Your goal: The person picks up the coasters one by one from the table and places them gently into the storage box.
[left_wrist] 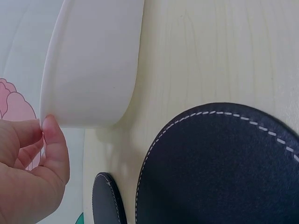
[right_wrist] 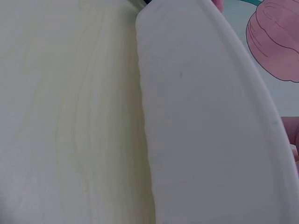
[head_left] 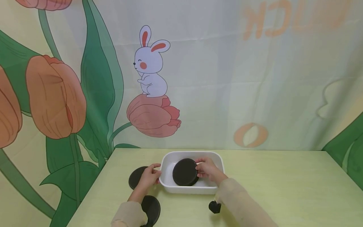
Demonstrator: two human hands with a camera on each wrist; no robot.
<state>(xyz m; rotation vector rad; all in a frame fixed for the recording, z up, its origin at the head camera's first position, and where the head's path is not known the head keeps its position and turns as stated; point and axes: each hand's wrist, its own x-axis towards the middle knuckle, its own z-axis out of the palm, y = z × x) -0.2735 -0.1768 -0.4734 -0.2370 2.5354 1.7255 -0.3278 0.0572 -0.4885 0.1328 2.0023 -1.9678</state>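
Note:
A white rectangular plastic basin [head_left: 193, 190] with rounded corners stands on the table. My left hand [head_left: 150, 176] pinches its left rim between thumb and fingers, as the left wrist view also shows. Inside the basin a round black leather coaster [head_left: 185, 172] leans tilted. My right hand [head_left: 208, 170] reaches in over the basin and holds that coaster by its right edge. In the right wrist view the basin's wall [right_wrist: 210, 116] hides most of this hand. Two more black coasters with white stitching lie left of the basin: one [head_left: 136, 177] beside my left hand, another [left_wrist: 224, 168] nearer, partly under the sleeve.
A small black object [head_left: 214, 207] lies in front of the basin, next to the right sleeve [head_left: 241, 201]. The pale wood-grain table [head_left: 283, 183] extends to the right. Behind it hangs a curtain [head_left: 212, 78] printed with tulips and a rabbit.

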